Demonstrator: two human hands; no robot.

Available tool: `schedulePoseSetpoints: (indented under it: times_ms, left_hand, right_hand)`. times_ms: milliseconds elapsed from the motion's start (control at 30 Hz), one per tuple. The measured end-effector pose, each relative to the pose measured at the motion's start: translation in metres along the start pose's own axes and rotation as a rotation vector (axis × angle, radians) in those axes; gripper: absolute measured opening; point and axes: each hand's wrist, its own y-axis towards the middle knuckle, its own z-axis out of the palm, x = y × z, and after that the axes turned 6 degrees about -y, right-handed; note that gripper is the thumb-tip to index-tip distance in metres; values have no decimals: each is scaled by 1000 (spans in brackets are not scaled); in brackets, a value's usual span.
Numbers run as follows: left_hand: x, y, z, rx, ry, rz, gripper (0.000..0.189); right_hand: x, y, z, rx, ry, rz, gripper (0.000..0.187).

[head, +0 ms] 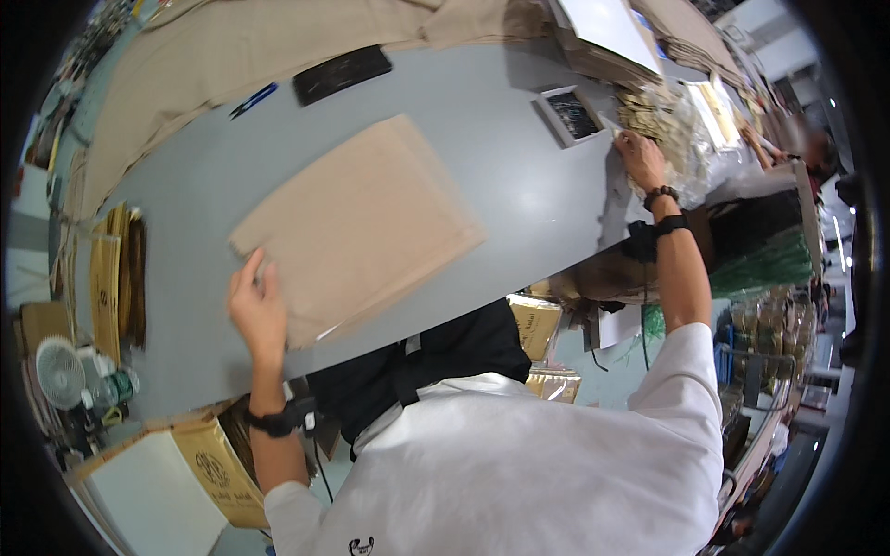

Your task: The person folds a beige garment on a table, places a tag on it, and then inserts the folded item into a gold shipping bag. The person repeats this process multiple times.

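A folded piece of beige cloth lies flat on the grey table in front of me. At its left edge is my left hand, thumb and index finger apart, fingertips by the corner of the fold. Nothing shows between those fingers. On the far right my right hand reaches to the near side of a heap of small tan tags in clear plastic. Its fingers curl downward, and whether they pinch a tag is hidden.
A shallow tray with small dark pieces, a black flat object and a blue pen-like tool lie beyond the cloth. Beige fabric covers the far side. Gold packets stand left, near a white fan.
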Motion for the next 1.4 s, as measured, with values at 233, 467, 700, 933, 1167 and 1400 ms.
schedulePoseSetpoints:
  times_ms: [233,467,700,933,1167,1400]
  left_hand:
    - [-37,2,1,-36,-189,-16,36]
    - [-28,-30,-12,97,-68,388,34]
    - [-17,-33,-7,98,-71,336,30]
    - [-15,-35,-7,108,-56,292,26]
    - [-18,-37,-12,21,-153,260,26]
    - [-25,-40,-27,155,-82,260,36]
  right_hand:
    - [39,7,-37,-226,-115,82,41]
    - [169,-9,-104,-500,550,-123,25]
    - [334,-108,-104,-284,611,-962,19]
    - [359,-111,-91,-67,670,-788,22]
    - [388,-105,-96,564,1020,-476,21]
    - [385,-106,-106,584,1279,-336,28]
